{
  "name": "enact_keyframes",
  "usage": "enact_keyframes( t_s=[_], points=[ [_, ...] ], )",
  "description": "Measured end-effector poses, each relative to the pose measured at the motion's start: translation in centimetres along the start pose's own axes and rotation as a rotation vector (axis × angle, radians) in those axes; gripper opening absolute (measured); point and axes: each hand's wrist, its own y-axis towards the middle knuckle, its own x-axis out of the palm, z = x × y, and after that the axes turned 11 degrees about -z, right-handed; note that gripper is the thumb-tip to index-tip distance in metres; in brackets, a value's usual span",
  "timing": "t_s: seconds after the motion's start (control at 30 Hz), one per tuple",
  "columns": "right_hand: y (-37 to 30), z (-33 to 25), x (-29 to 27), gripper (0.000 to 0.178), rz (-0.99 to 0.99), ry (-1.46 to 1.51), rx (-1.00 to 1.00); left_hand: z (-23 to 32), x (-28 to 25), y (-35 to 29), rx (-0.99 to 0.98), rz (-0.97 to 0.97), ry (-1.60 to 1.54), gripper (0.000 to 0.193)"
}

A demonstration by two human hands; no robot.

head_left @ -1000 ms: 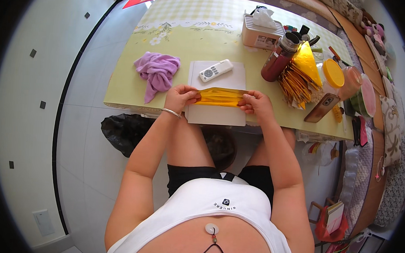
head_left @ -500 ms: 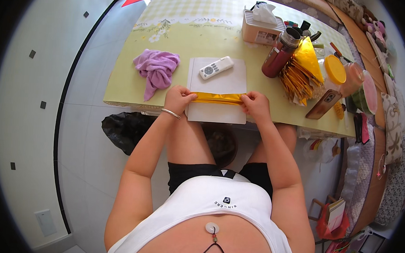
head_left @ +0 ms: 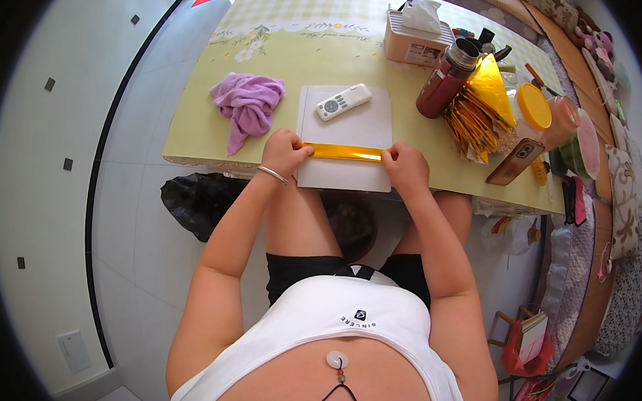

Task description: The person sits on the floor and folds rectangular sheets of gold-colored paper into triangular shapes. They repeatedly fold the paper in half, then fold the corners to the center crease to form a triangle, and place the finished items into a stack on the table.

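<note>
A shiny gold foil strip [head_left: 347,152] stretches flat between my two hands, above a white board [head_left: 344,177] at the table's near edge. My left hand [head_left: 286,152] pinches its left end, and a silver bangle circles that wrist. At the other end my right hand [head_left: 407,166] grips the foil with thumb and fingers. Just beyond the strip, a white remote control [head_left: 343,102] lies slantwise on the board. A heap of folded gold foil pieces [head_left: 478,118] sits to the right, partly behind a maroon flask [head_left: 445,83].
A crumpled purple cloth [head_left: 247,106] lies left of the board. Toward the right are a phone [head_left: 515,162], a yellow-lidded jar [head_left: 533,108] and a cut watermelon [head_left: 585,145]. A tissue box [head_left: 415,42] stands farther back. Under the table's left side is a black bag [head_left: 199,203].
The foil strip has gone from wrinkled and folded-looking to smooth and taut. My hands stay at its ends, barely moved.
</note>
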Motion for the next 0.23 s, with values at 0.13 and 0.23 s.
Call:
enact_keyframes(
  t_s=[0.13, 0.23],
  points=[
    [-0.2, -0.33, 0.35, 0.021, 0.012, -0.157, -0.02, -0.05, 0.15, 0.12, -0.015, 0.003, 0.026, 0.025],
    [-0.44, -0.54, 0.89, 0.031, 0.113, -0.281, -0.133, -0.13, 0.25, 0.21, 0.027, 0.008, 0.103, 0.023]
  ],
)
